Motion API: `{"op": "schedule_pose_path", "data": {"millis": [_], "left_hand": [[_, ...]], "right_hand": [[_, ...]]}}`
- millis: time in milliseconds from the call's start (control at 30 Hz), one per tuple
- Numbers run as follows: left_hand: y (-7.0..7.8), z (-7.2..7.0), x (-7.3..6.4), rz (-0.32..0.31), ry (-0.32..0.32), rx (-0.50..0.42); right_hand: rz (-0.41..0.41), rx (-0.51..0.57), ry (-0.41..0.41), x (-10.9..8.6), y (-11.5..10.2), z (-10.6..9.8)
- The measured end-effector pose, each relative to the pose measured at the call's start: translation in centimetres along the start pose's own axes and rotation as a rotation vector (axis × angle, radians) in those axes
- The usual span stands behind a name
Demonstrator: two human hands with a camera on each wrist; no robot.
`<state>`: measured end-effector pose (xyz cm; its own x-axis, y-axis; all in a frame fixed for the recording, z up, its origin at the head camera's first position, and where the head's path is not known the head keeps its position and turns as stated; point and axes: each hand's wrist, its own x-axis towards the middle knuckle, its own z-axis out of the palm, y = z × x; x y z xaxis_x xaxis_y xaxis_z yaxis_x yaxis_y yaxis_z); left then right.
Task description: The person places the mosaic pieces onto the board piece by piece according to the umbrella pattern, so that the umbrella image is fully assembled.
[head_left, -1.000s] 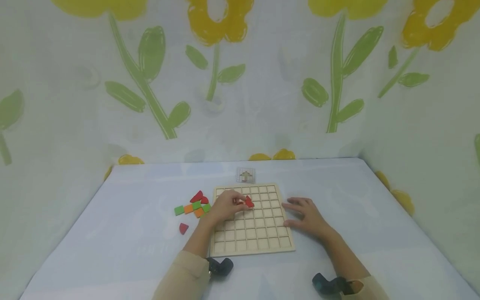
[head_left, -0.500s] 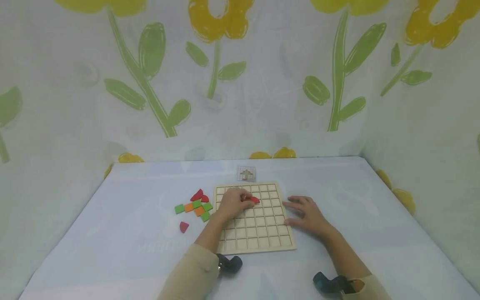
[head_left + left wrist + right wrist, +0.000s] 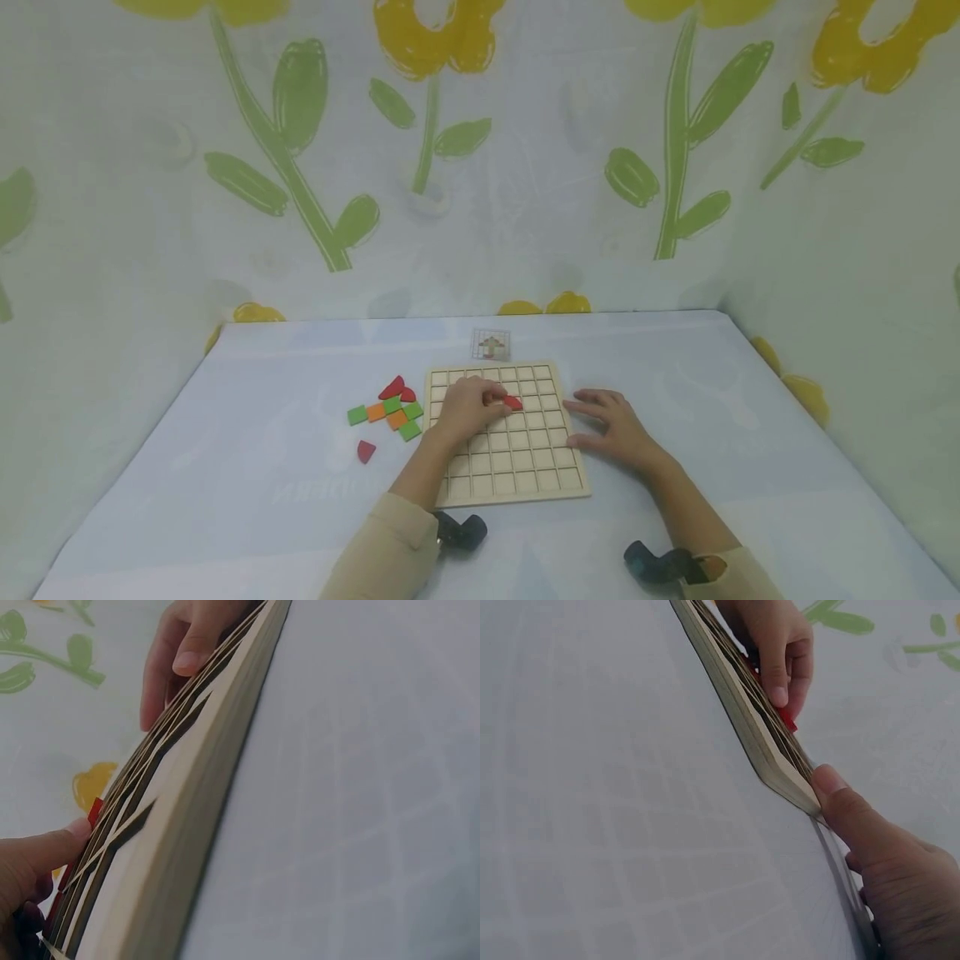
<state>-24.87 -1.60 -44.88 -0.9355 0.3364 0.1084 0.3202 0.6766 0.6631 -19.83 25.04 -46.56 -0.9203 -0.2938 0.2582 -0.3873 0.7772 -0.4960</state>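
My left hand [image 3: 468, 407] is over the upper middle of a square wooden grid board [image 3: 510, 502]. Its thumb and fingers pinch a small red piece with a curved edge [image 3: 513, 402], low on the grid squares. The left wrist view has the thumb [image 3: 60, 844] against the red edge. From the right wrist view, red [image 3: 787, 718] shows just past the left fingertips. My right hand [image 3: 618, 433] lies at the board's right side, fingers spread and relaxed, its thumb [image 3: 844, 799] touching the edge.
Left of the board lie several green and orange squares [image 3: 396, 419] and a few red curved pieces [image 3: 392, 387]. One red piece [image 3: 365, 451] sits apart, nearer the front. Behind the board is a small card [image 3: 491, 344] with a gridded picture. A flower-patterned wall stands behind.
My left hand has shifted a little to the right with the red piece, which looked tilted before and now lies flatter on the grid. The right hand stays put.
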Motion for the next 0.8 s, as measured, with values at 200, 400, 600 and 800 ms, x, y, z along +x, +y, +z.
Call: {"op": "schedule_pose_path", "data": {"millis": [200, 400, 600, 800], "left_hand": [[0.06, -0.12, -0.14, 0.013, 0.0, 0.011], [0.0, -0.17, -0.32, 0.016, 0.004, 0.002], [-0.04, -0.09, -0.34, 0.011, 0.019, -0.012], [-0.11, 0.02, -0.35, 0.017, 0.027, -0.026]], "right_hand": [[0.002, -0.005, -0.001, 0.08, -0.1, 0.09], [0.005, 0.006, -0.006, 0.12, -0.18, 0.12], [0.009, 0.001, -0.008, 0.15, -0.28, 0.03], [0.006, -0.007, -0.007, 0.08, -0.25, -0.06]]}}
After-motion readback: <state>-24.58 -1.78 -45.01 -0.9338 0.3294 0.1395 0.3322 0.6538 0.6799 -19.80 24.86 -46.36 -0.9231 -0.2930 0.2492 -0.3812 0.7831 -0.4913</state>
